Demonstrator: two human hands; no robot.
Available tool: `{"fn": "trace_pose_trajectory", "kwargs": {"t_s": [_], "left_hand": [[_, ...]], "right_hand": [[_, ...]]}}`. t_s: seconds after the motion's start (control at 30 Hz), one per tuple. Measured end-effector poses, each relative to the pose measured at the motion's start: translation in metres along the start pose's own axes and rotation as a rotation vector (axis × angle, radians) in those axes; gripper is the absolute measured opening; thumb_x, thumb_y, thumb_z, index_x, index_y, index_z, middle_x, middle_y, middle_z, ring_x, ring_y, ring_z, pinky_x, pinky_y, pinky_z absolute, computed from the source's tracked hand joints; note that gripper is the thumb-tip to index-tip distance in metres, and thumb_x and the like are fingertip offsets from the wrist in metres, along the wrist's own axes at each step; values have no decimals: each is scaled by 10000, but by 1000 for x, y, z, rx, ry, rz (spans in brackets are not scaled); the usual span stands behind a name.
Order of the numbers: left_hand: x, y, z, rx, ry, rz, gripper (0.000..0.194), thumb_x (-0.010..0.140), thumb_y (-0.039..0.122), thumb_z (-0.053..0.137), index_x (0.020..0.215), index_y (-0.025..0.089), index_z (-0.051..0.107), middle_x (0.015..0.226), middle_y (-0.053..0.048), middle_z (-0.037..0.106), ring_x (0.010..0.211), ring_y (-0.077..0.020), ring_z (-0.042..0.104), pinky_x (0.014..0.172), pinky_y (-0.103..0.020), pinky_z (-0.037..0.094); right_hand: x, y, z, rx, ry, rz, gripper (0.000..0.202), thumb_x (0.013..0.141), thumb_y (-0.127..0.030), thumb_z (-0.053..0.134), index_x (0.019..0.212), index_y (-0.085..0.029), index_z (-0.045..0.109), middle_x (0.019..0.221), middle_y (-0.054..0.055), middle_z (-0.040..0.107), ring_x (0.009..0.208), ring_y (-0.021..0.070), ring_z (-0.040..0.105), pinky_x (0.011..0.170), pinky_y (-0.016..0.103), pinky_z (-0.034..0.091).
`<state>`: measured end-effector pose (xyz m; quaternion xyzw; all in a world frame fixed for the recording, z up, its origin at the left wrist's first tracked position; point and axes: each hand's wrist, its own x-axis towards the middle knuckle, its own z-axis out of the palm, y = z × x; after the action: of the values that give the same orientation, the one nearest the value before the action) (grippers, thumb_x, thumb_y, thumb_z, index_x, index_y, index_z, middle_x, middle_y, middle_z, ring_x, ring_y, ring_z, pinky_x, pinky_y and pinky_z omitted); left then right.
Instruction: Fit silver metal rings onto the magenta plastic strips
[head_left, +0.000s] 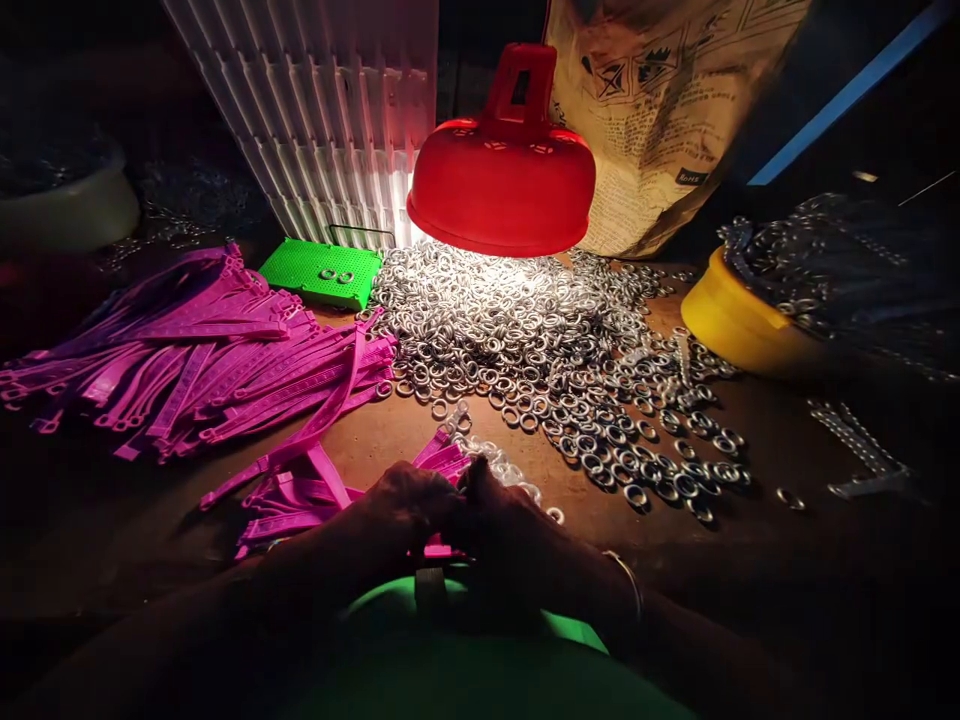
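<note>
My left hand [409, 500] and my right hand [506, 515] meet near the table's front edge, both in deep shadow with fingers closed. A pink strap [444, 457] shows just beyond the fingers, and a bit of pink lies below them. Whatever my right fingers pinch is hidden. Beside my left hand is a small heap of pink straps [296, 500]; a larger pile of pink straps [202, 350] spreads farther left. Clear plastic pieces [502, 465] lie just past my right hand. Beyond them spreads a big heap of metal rings [525, 340].
A red lamp [502, 185] hangs low over the rings. Behind stand a white ribbed panel [337, 120] and a printed brown bag [652, 130]. A green perforated box [319, 272] carries two rings. At right, a yellow bowl [739, 315] overflows with chains; a pale bowl [75, 205] is at left.
</note>
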<state>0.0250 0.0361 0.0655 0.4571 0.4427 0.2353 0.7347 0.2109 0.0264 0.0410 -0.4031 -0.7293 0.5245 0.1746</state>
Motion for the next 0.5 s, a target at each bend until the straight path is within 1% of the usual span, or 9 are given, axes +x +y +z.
{"fn": "trace_pose_trajectory", "kwargs": {"t_s": [0.07,0.13,0.2,0.23,0.3,0.37,0.43,0.5], "left_hand": [[3,-4,-1,-40,-23,-19,351,767,440,635,627,121,593,574,-7,528,553,-104,452,513,-226,324],[6,-8,-3,-93,-66,-37,392,764,475,642,615,122,563,569,-1,499,536,-94,419,508,-228,305],[8,-10,-6,-160,-100,-51,415,729,491,682,597,123,544,558,7,482,534,-87,409,530,-229,321],[8,-11,-8,-180,-89,-65,419,699,493,709,589,124,544,545,11,478,528,-86,409,533,-228,326],[9,-13,-13,-164,-28,-86,404,636,487,748,586,128,568,515,13,485,508,-90,415,517,-225,331],[11,-17,-17,-66,43,-78,370,614,477,745,582,140,598,496,9,499,481,-97,419,484,-225,333],[15,-23,-18,43,98,-51,359,637,490,711,549,159,603,480,7,504,455,-103,425,446,-219,329],[21,-31,-14,78,161,-15,383,676,529,657,537,175,615,510,-13,548,475,-132,484,435,-229,362]], "right_hand": [[4,-6,-3,-22,-45,6,166,883,-341,511,982,-210,487,736,28,619,551,122,474,449,230,276],[8,-12,-7,-90,-61,-8,91,871,-262,484,942,-205,481,684,17,591,519,115,444,435,229,251],[11,-19,-12,-177,-77,-53,97,850,-206,479,946,-202,473,636,-4,557,495,105,410,430,223,227],[13,-22,-14,-231,-71,-76,108,845,-195,481,952,-200,474,619,-13,541,487,100,394,430,220,218],[15,-26,-19,-352,-50,-116,117,848,-201,499,965,-197,486,597,-26,516,469,91,366,427,215,204],[15,-26,-22,-449,-61,-136,140,857,-237,539,985,-200,495,590,-37,510,455,84,363,427,207,206],[13,-21,-23,-494,-73,-153,177,880,-289,547,1027,-206,497,608,-41,532,460,84,396,436,206,221],[7,-9,-23,-531,-26,-199,209,897,-357,531,1041,-206,515,643,-26,566,499,102,457,465,216,268]]}}
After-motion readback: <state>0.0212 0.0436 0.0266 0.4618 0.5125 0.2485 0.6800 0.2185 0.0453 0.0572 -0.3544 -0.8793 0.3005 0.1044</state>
